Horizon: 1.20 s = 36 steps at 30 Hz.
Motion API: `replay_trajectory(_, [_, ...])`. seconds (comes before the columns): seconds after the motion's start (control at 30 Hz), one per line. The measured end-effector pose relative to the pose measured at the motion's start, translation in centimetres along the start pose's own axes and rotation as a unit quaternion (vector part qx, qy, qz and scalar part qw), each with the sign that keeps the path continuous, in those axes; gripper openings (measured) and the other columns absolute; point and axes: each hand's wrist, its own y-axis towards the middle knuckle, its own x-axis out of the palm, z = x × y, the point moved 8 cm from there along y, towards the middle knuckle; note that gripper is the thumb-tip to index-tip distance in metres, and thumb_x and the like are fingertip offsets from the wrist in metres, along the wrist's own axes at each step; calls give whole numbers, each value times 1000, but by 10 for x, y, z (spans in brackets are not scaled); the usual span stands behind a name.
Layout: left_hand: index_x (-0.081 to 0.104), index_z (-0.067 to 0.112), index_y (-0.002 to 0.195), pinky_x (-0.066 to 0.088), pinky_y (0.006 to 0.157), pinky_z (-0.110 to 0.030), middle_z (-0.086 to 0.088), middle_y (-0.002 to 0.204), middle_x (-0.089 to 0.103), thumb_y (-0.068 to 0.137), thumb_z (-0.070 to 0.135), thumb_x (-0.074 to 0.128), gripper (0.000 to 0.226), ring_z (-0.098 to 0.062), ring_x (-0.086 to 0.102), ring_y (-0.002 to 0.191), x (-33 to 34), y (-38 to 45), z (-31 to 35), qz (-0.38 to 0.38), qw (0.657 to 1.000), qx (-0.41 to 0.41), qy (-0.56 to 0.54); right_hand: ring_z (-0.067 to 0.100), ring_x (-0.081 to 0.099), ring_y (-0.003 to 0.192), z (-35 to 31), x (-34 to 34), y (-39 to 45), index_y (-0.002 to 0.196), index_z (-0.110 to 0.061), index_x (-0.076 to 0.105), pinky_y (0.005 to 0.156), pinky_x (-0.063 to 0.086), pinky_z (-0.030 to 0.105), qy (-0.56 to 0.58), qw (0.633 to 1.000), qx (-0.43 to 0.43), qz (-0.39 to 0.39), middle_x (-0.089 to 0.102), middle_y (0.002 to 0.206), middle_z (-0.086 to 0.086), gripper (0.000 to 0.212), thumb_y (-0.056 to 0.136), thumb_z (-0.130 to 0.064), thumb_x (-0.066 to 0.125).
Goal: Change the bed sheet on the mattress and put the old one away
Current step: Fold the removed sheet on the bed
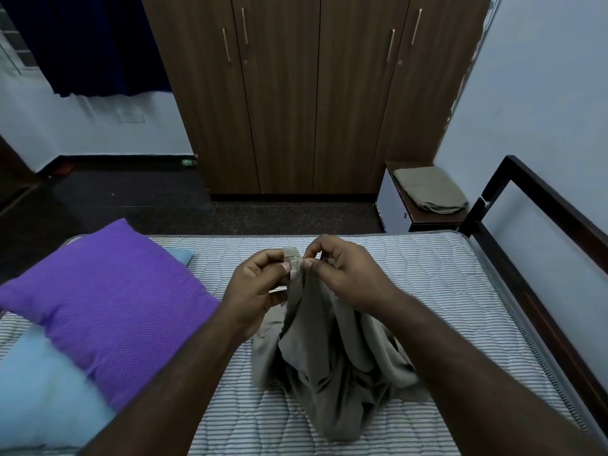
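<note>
Bare striped mattress [378, 268] lies ready while my left hand [260, 284] and right hand [342, 271] pinch the beige sheet [329, 350] by its corners, matching them for folding.

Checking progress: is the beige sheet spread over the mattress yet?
No. The beige sheet hangs bunched from both hands; striped mattress lies bare.

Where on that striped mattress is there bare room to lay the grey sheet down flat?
Bare striped mattress runs between the bunched grey-beige sheet and the dark bed frame, and along the far edge. The left is crowded by the purple pillow and light blue pillow. Both hands pinch the sheet's corner.
</note>
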Motion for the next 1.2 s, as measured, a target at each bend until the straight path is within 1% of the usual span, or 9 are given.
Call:
replay_trajectory(0.17, [71, 23, 84, 55, 75, -39, -8, 90, 69, 98, 4, 57, 28, -19, 67, 79, -1, -3, -5, -1, 1000, -4, 1, 5, 44, 51, -1, 2, 1, 90, -24, 64, 54, 34, 25, -27, 999, 4, 21, 52, 59, -9, 4, 93, -25, 68])
replay_trajectory(0.27, [66, 23, 80, 56, 66, -35, -6, 83, 67, 98, 3, 55, 30, -17, 65, 71, -5, -1, -10, 19, 1000, -13, -3, 5, 45, 53, -5, 5, 0, 90, -24, 65, 55, 35, 24, 0, 1000, -17, 13, 53, 59, -11, 5, 93, -22, 68])
replay_trajectory(0.43, [70, 17, 93, 57, 70, -34, -8, 83, 67, 95, -2, 55, 24, -15, 64, 71, -7, 0, -12, 34, 999, 1, 27, 14, 58, 66, -9, -3, -2, 93, -25, 65, 63, 46, 32, 36, 998, -33, 46, 65, 77, -3, 6, 95, -19, 66])
replay_trajectory(0.63, [76, 18, 92, 51, 66, -30, -7, 81, 68, 95, -1, 53, 30, -16, 61, 72, -2, -1, -8, 28, 998, 19, 57, 6, 46, 57, -6, 4, 1, 94, -25, 64, 56, 39, 28, 29, 999, -37, 15, 59, 71, 6, 5, 95, -21, 66])
replay_trajectory(0.8, [68, 14, 87, 49, 65, -30, -6, 79, 64, 96, 0, 51, 23, -17, 59, 72, -3, 1, -4, 40, 998, 20, 44, 5, 45, 53, 0, 0, 4, 90, -28, 63, 53, 38, 28, 47, 998, -21, 24, 56, 66, -1, 9, 94, -21, 67])
replay_trajectory(0.97, [69, 15, 89, 50, 73, -35, -5, 80, 63, 97, 9, 56, 16, -20, 61, 79, 4, -1, -7, 9, 1000, 8, 7, 21, 53, 60, 3, -4, 5, 91, -27, 64, 59, 45, 40, 16, 999, -6, 51, 62, 71, 6, 6, 94, -23, 67])
replay_trajectory(1.03, [72, 18, 88, 51, 78, -37, -6, 85, 69, 90, 17, 70, 3, -20, 64, 83, 10, -4, -8, -2, 1000, 13, -2, 11, 49, 56, 4, -3, 4, 90, -26, 65, 56, 42, 32, 19, 999, -4, 46, 59, 66, -2, 6, 94, -22, 67])
replay_trajectory(1.07, [73, 17, 90, 51, 81, -39, -8, 89, 71, 85, 18, 75, 6, -22, 65, 86, 11, -5, -8, 4, 1000, 22, 0, 6, 46, 54, 4, -2, 4, 90, -25, 65, 54, 39, 27, 18, 999, -4, 41, 57, 63, -5, 5, 93, -22, 68])
replay_trajectory(1.2, [67, 9, 94, 55, 85, -36, -12, 89, 74, 89, 3, 68, 7, -21, 68, 85, 11, -6, -6, 42, 998, 55, 3, 2, 44, 52, 4, 0, 3, 90, -23, 66, 52, 32, 16, 15, 999, 6, 38, 53, 57, -16, 4, 93, -23, 68])
